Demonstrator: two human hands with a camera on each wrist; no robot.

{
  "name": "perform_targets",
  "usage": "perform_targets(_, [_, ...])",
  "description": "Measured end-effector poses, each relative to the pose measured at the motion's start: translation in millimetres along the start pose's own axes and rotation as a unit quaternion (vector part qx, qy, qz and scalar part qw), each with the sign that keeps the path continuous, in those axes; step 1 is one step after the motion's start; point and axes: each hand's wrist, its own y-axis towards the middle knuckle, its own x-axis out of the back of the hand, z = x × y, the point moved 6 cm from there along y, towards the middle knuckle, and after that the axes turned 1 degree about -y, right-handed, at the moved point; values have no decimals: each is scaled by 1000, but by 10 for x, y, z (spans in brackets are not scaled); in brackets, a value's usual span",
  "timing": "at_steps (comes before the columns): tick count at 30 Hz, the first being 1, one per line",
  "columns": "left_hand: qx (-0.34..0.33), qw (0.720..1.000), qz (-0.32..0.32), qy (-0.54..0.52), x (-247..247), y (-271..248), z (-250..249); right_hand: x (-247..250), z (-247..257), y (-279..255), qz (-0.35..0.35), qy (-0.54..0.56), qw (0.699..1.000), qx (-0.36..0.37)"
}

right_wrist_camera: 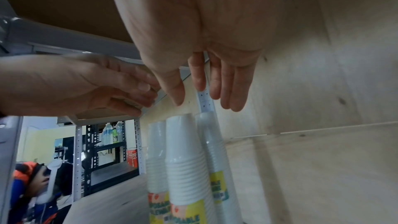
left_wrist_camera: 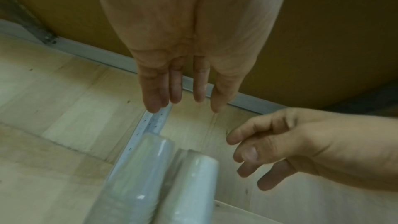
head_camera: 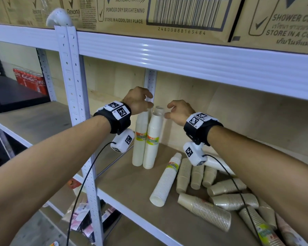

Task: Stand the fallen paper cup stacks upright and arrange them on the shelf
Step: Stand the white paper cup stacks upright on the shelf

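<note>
Three white paper cup stacks stand upright, wrapped in clear film, at the shelf's back left: one on the left (head_camera: 140,139), one in front (head_camera: 152,141) and one behind, of which only the top (head_camera: 159,109) shows. My left hand (head_camera: 146,102) hovers just above them with fingers straight, holding nothing. My right hand (head_camera: 169,110) is beside the tops, fingers loosely spread, also holding nothing. In the wrist views the left hand (left_wrist_camera: 178,94) and right hand (right_wrist_camera: 204,98) both hang above the stack tops (right_wrist_camera: 187,151). A fallen white stack (head_camera: 165,180) lies on the shelf board (head_camera: 124,189).
Several brown cup stacks (head_camera: 204,210) lie tumbled at the shelf's right, some under my right forearm. A white upright post (head_camera: 73,96) stands at the left, and the upper shelf beam (head_camera: 185,55) runs close overhead with cardboard boxes (head_camera: 149,15) on it. Bare board lies between the upright and fallen stacks.
</note>
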Motion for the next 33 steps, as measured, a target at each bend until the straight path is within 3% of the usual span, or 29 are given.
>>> perform_targets(5, [-45,998,-16,-31,-81,-69,-412,272,-363,-166,8,-27,999,-33])
perform_targets(13, [-43,993,108,-34,-874,-273,-624,496,-1303,-519,22,-59,989,-134])
perform_targets(22, [20,972,232,27,-1838,-567,-126,497,-2311,-978,67,-91,966,-232])
perform_targets(27, [31,947,311,77,-2214,-727,236,511,-2820,-1165,81,-121,952,-269])
perform_targets(33, [74,931,341,106,-2526,-808,623,540,-3206,-1295,97,-159,942,-279])
